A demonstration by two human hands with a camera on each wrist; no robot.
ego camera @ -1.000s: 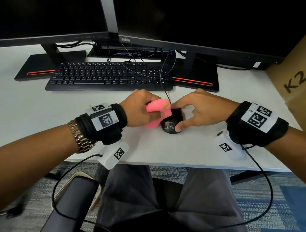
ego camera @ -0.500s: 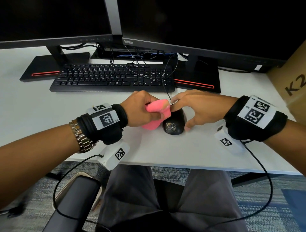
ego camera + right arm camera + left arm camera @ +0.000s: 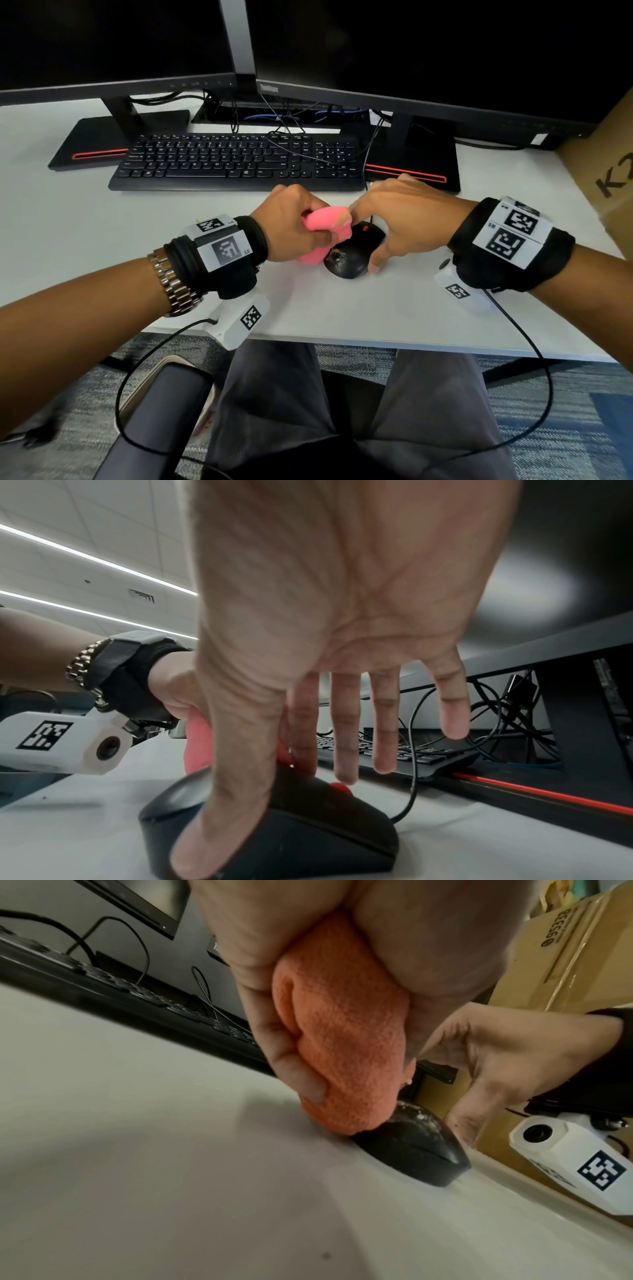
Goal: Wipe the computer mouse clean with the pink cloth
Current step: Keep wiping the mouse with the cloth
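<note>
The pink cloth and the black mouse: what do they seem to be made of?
Pink cloth: looks like soft terry or microfibre, given its looped, nubbly weave and how it bunches in the left hand. Mouse: probably moulded plastic, smooth with a dull sheen and a moulded seam; whitish specks sit on its back.

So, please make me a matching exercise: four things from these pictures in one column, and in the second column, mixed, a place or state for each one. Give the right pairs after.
Things:
1. bunched pink cloth
2. black wired computer mouse
3. black flat keyboard
4. brown cardboard box

Places or states:
A. stands at the desk's right edge
B. gripped in the left hand, touching the mouse's side
C. lies in front of the monitor stands
D. steadied on the white desk by the right hand

Pairs: 1-B, 2-D, 3-C, 4-A
</note>
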